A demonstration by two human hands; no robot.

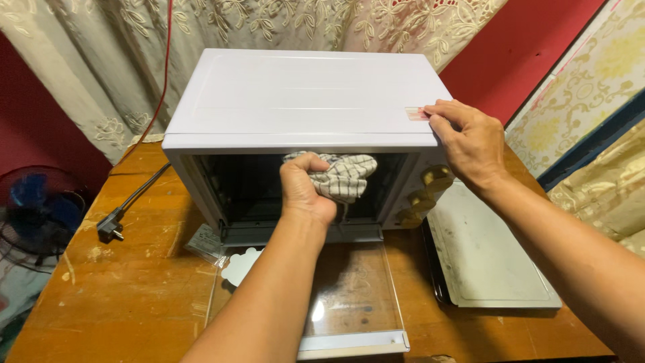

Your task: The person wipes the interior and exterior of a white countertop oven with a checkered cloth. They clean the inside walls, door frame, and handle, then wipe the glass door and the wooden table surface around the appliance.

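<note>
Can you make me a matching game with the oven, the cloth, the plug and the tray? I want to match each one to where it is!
Things:
1. cloth
2. plug
3. tray
4. oven door

Places:
A. lying on the table left of the oven
B. folded down flat in front
C. bunched in the left hand
D. on the table right of the oven

Pairs: 1-C, 2-A, 3-D, 4-B

Your oven (302, 94) sits on the table (134, 296), tray (490, 269) to its right, plug (111, 227) left, door (349, 296) folded down in front.
</note>
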